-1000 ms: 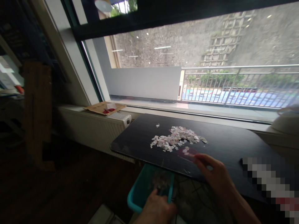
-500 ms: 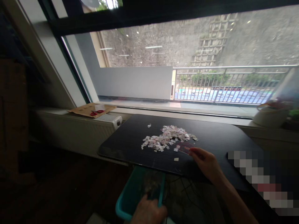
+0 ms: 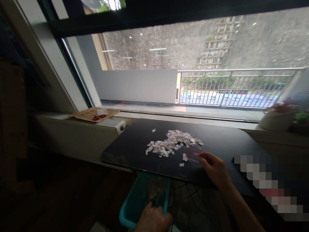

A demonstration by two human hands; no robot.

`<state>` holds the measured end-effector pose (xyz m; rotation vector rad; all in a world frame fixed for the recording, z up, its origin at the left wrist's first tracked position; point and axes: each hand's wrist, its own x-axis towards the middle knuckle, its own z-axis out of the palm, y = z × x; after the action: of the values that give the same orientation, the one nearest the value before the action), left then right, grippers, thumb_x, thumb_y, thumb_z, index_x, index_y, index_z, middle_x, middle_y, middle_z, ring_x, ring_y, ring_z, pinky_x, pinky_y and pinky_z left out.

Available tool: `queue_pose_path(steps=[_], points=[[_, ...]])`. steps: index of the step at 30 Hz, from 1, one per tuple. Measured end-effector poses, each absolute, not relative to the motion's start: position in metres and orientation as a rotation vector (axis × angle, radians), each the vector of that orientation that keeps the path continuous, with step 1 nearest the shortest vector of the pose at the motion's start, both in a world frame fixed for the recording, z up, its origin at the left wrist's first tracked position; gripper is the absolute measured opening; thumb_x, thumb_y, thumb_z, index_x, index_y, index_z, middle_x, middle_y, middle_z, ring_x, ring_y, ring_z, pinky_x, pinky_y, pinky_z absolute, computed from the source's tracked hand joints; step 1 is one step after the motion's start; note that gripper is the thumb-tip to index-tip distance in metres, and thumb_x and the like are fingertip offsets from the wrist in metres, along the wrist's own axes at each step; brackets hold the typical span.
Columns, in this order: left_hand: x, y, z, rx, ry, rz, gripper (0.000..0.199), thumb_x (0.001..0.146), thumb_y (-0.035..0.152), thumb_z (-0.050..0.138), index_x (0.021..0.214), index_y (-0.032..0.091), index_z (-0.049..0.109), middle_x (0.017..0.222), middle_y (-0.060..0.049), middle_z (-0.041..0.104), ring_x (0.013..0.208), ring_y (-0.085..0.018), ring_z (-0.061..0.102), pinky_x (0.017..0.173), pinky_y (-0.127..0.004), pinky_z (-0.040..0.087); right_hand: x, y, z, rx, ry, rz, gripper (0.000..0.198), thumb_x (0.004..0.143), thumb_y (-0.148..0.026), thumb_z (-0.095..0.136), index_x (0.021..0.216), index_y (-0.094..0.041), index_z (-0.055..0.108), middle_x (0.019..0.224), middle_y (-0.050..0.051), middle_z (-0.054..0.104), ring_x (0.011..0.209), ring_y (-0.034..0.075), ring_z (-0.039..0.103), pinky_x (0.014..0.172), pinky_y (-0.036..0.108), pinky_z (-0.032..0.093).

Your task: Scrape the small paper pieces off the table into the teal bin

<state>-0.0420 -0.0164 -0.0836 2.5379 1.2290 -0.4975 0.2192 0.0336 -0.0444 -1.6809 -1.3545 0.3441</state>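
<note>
Pink tints the clear sheet (image 3: 192, 153) the right hand (image 3: 214, 167) pinches, left hand (image 3: 154, 218) gripping a teal bin (image 3: 124, 215).

The right hand (image 3: 213, 167) is bare, as is its slender forearm (image 3: 238, 197), and the left hand (image 3: 154, 218) is likewise uncovered

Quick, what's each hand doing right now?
Left hand: at the rim of the teal bin; whether it grips cannot be told.
Right hand: closed, holding a clear pinkish piece by its edge.
</note>
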Motion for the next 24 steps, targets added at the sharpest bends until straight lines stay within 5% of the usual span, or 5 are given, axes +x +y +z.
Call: queue_pose_path(steps=[5,24], points=[[-0.041,-0.016,-0.085,2.543,1.237,-0.492,0.019,0.084,0.031,0.059,0.1,0.025,0.068,0.094,-0.009,0.068,0.086,-0.031,0.063,0.081,-0.043,0.045,0.216,0.031,-0.04,-1.653,-1.338,0.349,0.034,0.077,-0.039,0.056,0.1,-0.019,0.071,0.081,0.005,0.074,0.07,0.021,0.067,0.067,0.032,0.05],[-0.049,-0.017,-0.072,2.449,1.183,-0.364,0.019,0.081,0.025,0.062,0.101,0.026,0.065,0.098,-0.004,0.067,0.093,-0.026,0.061,0.09,-0.039,0.038,0.21,0.017,-0.03,-1.433,-1.338,0.551,0.022,0.071,-0.029,0.055,0.081,-0.018,0.071,0.078,0.004,0.075,0.071,0.02,0.069,0.065,0.028,0.054]])
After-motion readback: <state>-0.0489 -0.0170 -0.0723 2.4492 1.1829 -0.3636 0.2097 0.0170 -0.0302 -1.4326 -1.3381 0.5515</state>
